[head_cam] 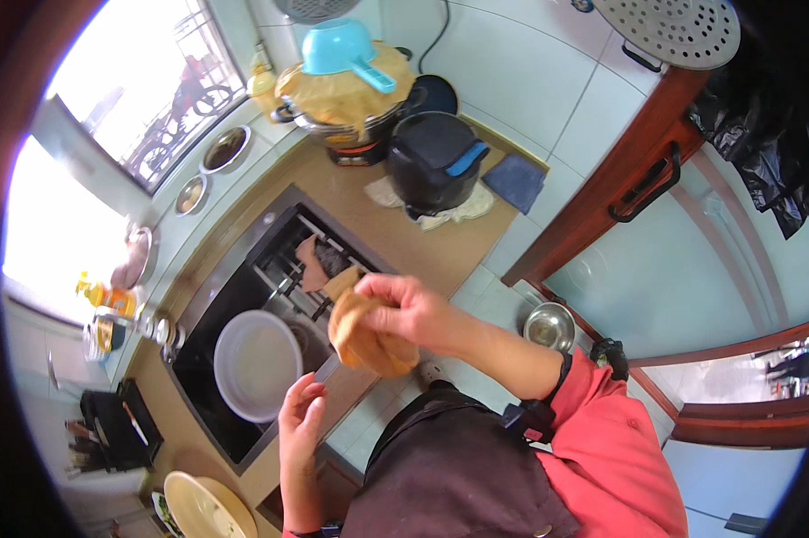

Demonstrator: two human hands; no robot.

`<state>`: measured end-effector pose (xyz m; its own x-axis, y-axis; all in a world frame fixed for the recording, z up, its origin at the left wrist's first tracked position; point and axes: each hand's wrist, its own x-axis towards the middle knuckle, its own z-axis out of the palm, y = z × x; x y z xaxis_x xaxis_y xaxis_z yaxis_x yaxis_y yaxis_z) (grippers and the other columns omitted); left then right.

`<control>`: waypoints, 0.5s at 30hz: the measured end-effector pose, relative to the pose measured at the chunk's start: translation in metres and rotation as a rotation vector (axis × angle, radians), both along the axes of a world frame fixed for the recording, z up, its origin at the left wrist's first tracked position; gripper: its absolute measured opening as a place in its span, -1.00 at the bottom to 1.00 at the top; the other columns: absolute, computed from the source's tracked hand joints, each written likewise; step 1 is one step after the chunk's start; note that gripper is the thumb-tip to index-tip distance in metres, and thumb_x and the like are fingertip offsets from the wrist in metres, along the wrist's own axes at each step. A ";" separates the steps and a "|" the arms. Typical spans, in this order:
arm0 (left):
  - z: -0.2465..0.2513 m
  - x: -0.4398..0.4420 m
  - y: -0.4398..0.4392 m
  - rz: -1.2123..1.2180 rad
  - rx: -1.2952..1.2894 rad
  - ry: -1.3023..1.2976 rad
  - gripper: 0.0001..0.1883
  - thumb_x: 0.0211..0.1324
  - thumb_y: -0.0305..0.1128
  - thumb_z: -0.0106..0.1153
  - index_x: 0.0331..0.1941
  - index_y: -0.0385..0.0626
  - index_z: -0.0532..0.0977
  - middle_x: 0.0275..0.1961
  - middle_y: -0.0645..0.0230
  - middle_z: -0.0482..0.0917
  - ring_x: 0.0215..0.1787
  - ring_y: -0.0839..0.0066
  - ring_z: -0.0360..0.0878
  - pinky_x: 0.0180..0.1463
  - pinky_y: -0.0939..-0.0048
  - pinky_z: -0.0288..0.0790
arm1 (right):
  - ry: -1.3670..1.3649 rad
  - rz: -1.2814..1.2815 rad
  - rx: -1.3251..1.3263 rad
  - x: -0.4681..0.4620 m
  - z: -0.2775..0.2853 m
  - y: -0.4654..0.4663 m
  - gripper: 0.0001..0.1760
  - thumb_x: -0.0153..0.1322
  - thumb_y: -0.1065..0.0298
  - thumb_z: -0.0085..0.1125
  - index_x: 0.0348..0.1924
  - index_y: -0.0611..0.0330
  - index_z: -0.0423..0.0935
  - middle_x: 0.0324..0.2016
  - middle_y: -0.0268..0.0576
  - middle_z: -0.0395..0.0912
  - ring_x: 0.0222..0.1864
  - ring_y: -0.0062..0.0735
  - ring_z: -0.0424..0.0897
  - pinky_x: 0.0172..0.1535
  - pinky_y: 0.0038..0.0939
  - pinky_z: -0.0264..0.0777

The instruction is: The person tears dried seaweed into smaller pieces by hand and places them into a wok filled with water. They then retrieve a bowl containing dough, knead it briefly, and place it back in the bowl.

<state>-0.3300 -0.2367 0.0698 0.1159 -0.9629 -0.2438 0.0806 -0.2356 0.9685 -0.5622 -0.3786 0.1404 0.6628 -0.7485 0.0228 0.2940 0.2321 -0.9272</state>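
My right hand [404,313] pinches a crumpled orange-brown cloth [377,346], which hangs from the fingers over the front edge of the sink. My left hand [301,417] holds nothing. Its fingers are loosely bent and apart, close to the right side of a white plastic basin [258,366]. That basin sits in the dark sink [196,363] and holds cloudy liquid. Beyond the right hand, a pinkish cloth [311,262] and a dark scrubber [332,257] lie on the metal rack [280,272] at the sink's far end.
A black lidded pot [431,165] stands on the counter [337,181] past the sink. Behind it, a turquoise colander [337,47] tops a cloth-covered pot [350,94]. The faucet [155,329] is on the left. A yellowish basin [209,504] stands nearby; a metal bowl [549,327] is low on the right.
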 end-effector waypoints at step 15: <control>-0.026 -0.004 -0.028 0.102 0.219 -0.065 -0.67 0.18 -0.47 0.06 0.04 -0.19 0.39 -0.17 0.36 0.52 -0.19 0.59 0.50 -0.13 0.54 0.40 | 0.641 -1.232 -0.588 -0.143 -0.092 -0.254 -0.54 0.25 0.34 0.16 -0.01 0.34 0.42 -0.16 0.05 0.53 -0.12 -0.15 0.55 -0.03 -0.34 0.41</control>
<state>-0.3344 -0.2651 0.0437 0.2323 -0.8706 -0.4338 0.0534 -0.4339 0.8994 -0.7048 -0.6323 0.0484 -0.3410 -0.8156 0.4675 -0.4569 -0.2908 -0.8406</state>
